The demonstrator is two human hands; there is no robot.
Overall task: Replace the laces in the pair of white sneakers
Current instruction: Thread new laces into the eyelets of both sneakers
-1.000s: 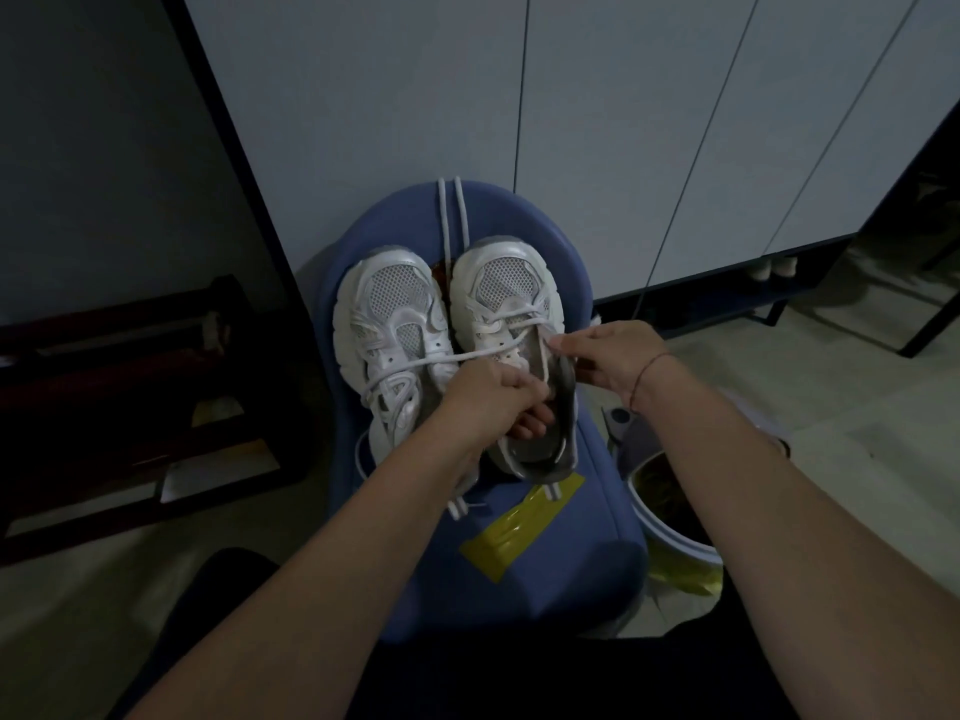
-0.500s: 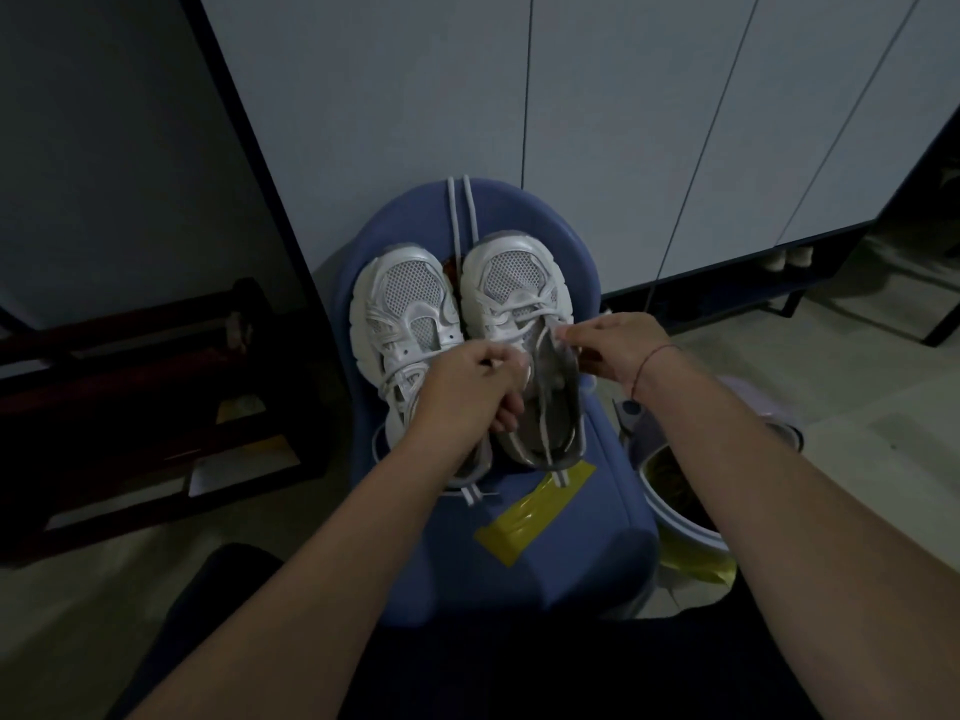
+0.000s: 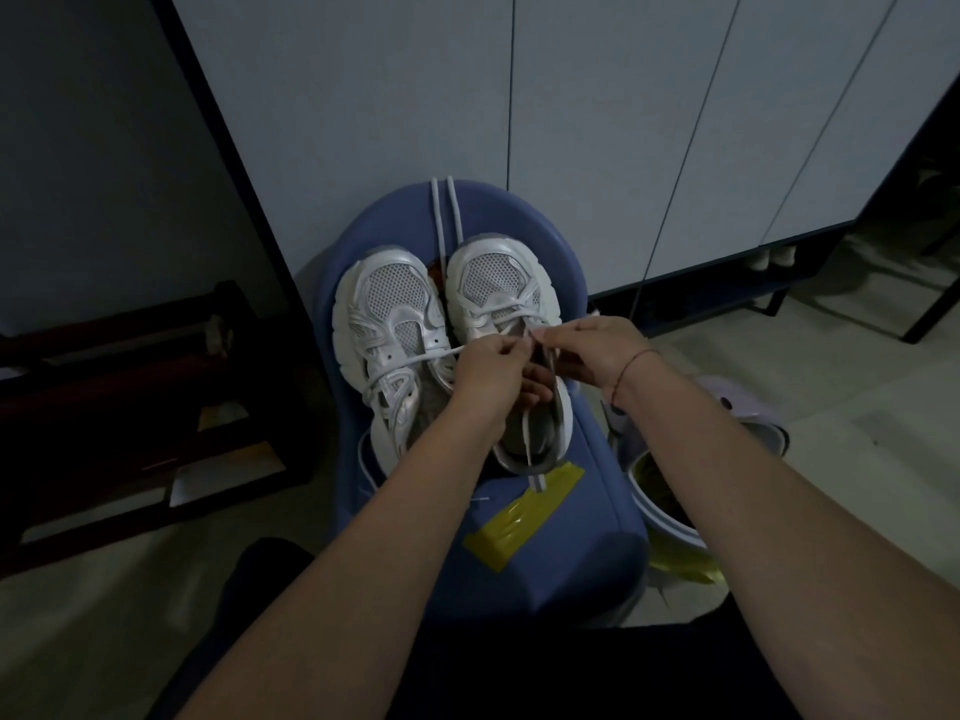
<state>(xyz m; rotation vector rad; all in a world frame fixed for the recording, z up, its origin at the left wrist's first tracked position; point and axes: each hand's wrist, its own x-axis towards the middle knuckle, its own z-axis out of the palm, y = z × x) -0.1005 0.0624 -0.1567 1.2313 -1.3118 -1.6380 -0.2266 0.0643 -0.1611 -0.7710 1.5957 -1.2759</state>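
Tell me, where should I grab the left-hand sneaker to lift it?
I'd grip the left sneaker across its midfoot, from above on its outer side: it sits sole-down, the other sneaker crowds its inner side, and the left forearm partly covers its heel.

A blue padded seat [image 3: 571,537] carries everything. The left sneaker [image 3: 387,324] and right sneaker [image 3: 496,283] sit side by side across its middle, toes toward 12 o'clock. Two loose white laces [image 3: 441,215] run over the seat's edge at 12 o'clock. A yellow tape strip [image 3: 519,517] lies at 5 o'clock, just behind the right sneaker's heel.
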